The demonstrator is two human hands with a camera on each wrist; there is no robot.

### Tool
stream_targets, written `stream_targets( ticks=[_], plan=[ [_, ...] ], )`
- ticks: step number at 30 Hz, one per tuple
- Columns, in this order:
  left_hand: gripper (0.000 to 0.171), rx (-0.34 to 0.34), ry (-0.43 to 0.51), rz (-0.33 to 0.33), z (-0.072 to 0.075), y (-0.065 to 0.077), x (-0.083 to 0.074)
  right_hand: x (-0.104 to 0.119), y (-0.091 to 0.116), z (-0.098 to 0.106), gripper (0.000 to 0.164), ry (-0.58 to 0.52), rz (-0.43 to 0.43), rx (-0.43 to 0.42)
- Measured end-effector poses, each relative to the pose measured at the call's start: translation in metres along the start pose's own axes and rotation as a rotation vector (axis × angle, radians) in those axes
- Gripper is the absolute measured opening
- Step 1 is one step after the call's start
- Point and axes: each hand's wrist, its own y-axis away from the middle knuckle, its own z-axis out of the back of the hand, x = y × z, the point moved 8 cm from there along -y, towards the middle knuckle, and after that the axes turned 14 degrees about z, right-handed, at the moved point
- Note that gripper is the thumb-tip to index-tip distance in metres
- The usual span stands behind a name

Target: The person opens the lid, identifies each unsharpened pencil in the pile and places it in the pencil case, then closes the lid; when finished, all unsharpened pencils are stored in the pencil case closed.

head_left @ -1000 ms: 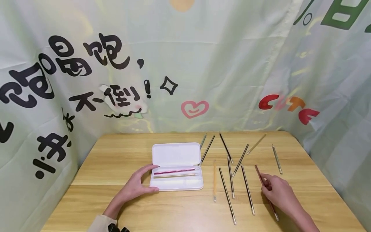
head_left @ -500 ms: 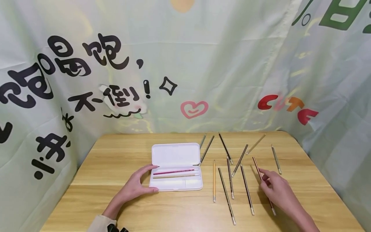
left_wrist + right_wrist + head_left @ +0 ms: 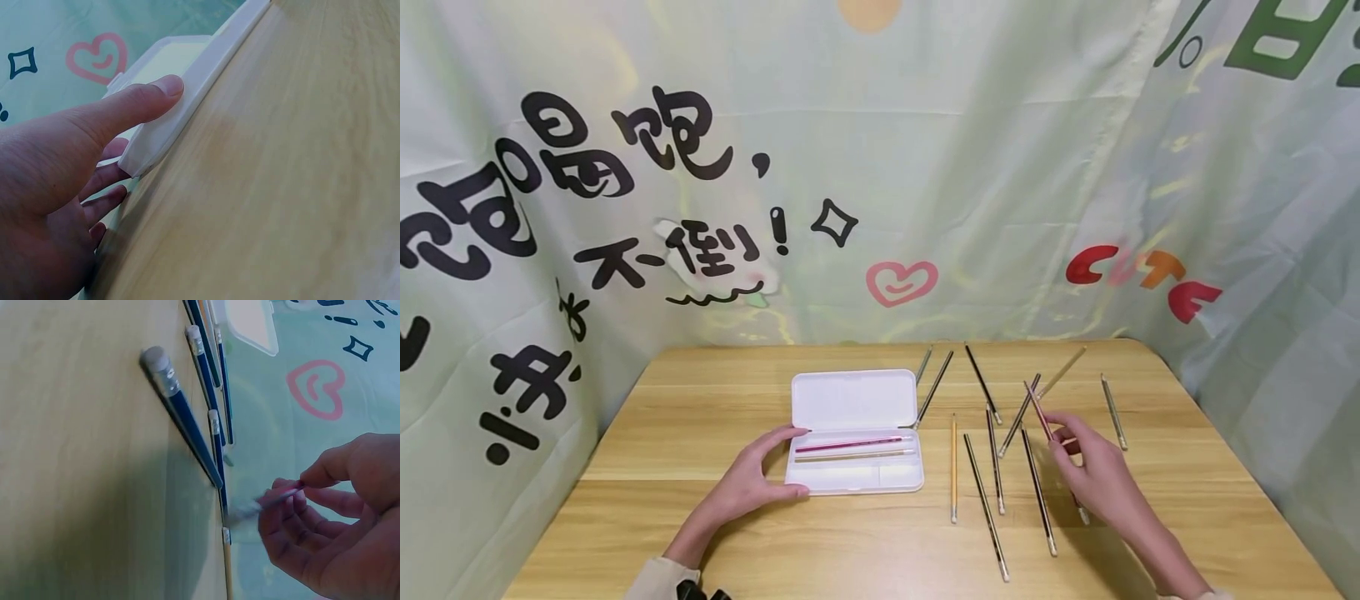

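Cloth (image 3: 985, 183), pale green and printed, is hung behind the back edge of a wooden table (image 3: 700, 400). Left of the table's centre, between its front and back edges, a white pencil case (image 3: 842, 477) is laid open, its lid (image 3: 853, 398) turned toward the back edge. The case's left end is gripped by the left hand (image 3: 752, 475), thumb at the front corner, index finger at the back one. By the right hand (image 3: 1093, 467), a dark red pencil (image 3: 1039, 412) is pinched aslant above the table's right half, eraser end toward the front edge. Dark pencils (image 3: 987, 508) are scattered right of the case, some near the back edge, with a yellow pencil (image 3: 954, 471) among them. Inside the case a magenta pencil (image 3: 848, 445) and a tan pencil (image 3: 853, 456) are laid side by side.
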Motion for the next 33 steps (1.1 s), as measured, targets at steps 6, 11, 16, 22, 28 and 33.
stream_targets(
  ticks=[6,11,16,22,28,33],
  plan=[
    [0.082,0.004,0.009,-0.002,0.000,0.000,0.000,0.006,-0.007,-0.003,0.019,-0.038,-0.031,-0.027],
    [0.084,0.000,0.011,0.002,-0.001,0.001,-0.001,0.011,-0.013,-0.008,0.010,-0.082,-0.040,-0.035],
    [0.083,-0.003,0.002,-0.003,-0.001,0.001,-0.001,0.016,-0.019,-0.013,0.011,-0.075,-0.024,-0.038],
    [0.083,-0.014,-0.014,-0.014,-0.001,0.000,0.001,0.023,-0.026,-0.024,0.023,-0.114,0.006,0.002],
    [0.084,-0.020,-0.023,-0.009,0.001,0.000,0.002,0.033,-0.033,-0.038,0.032,-0.202,0.017,0.084],
    [0.082,-0.011,-0.013,-0.028,0.001,0.001,-0.002,0.038,-0.039,-0.044,0.021,-0.215,0.002,0.060]
  ],
)
